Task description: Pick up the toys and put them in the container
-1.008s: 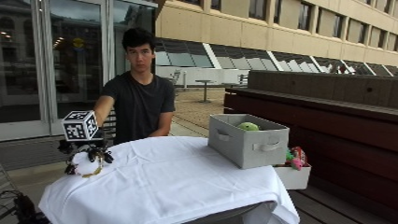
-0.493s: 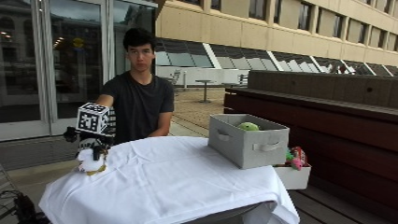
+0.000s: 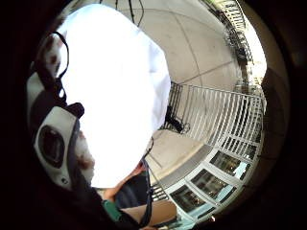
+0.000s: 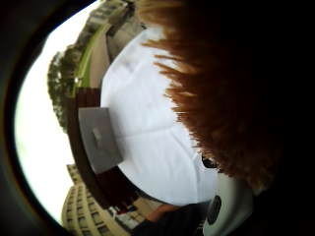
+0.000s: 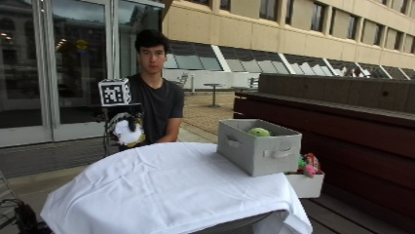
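In the outside view my gloved right hand (image 5: 122,122) is raised above the table's far left corner. It grips a white and brown plush toy (image 5: 130,134), and brown fur of that toy (image 4: 221,88) fills much of the thumb side palm view. The grey fabric container (image 5: 259,146) stands on the right side of the white-clothed table (image 5: 162,190), well to the right of my hand. A green toy (image 5: 259,132) lies inside it. The container (image 4: 101,140) also shows across the cloth in the thumb side view.
A small white box (image 5: 305,184) with colourful toys (image 5: 307,164) sits just off the table's right edge, below the container. A dark wooden bench wall (image 5: 350,122) runs behind it. The white cloth (image 3: 110,86) lies bare under my hand.
My hand has lifted the plush toy from low over the table's left edge, up and to the right. The container and the green toy have not moved.
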